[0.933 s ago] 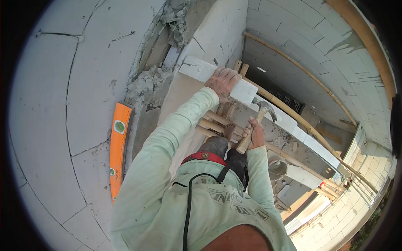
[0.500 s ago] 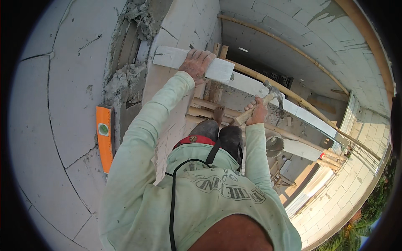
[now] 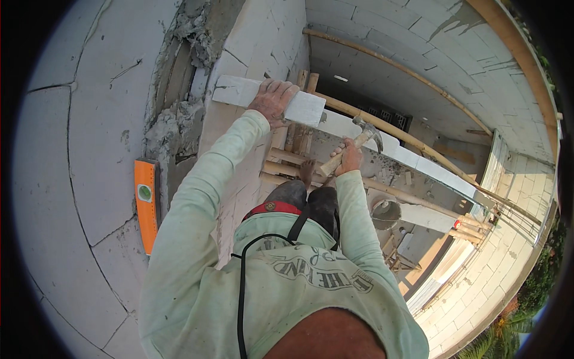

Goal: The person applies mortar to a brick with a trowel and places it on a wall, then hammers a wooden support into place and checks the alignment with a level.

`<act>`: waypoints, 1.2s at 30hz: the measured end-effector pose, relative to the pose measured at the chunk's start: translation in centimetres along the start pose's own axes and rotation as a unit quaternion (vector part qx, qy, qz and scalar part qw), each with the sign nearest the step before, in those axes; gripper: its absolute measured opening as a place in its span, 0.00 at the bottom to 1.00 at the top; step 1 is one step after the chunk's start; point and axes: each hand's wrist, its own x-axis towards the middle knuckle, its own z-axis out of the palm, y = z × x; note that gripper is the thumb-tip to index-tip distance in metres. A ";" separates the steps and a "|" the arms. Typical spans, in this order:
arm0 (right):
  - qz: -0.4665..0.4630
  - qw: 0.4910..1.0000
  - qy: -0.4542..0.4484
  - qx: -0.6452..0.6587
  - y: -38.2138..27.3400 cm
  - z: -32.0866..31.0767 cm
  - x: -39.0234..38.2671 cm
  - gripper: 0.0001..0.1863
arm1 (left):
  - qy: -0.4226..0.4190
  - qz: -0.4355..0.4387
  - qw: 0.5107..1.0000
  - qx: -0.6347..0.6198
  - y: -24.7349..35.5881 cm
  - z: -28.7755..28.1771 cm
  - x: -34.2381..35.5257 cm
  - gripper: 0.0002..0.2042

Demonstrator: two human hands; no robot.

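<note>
My left hand (image 3: pixel 274 103) is wrapped over the top of a pale, rectangular lightweight block (image 3: pixel 305 109), its fingers across the block's far side. The block lies at the near end of a narrow row of white blocks (image 3: pixel 431 165), beside the left wall. My right hand (image 3: pixel 350 158) grips a claw hammer (image 3: pixel 362 139) around its light wooden handle. The hammer's metal head points up and away, just right of the block's end and apart from it. What lies beneath the block is partly hidden.
An orange spirit level (image 3: pixel 145 204) rests against the large block wall (image 3: pixel 107 179) at left, near rough mortar (image 3: pixel 167 125). Bamboo poles (image 3: pixel 391 190) run below and beside the row. A bucket (image 3: pixel 385 213) stands lower right. My bare foot (image 3: pixel 307 172) is on the poles.
The hammer in my right hand has come slightly left, nearer the block's end. My left hand keeps its hold on the block. The whole view has shifted a little.
</note>
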 end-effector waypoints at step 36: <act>0.049 0.967 0.133 -0.211 -6.7 -32.6 -6.1 0.05 | -0.084 -0.045 0.995 0.027 0.2 -1.3 -1.1 0.47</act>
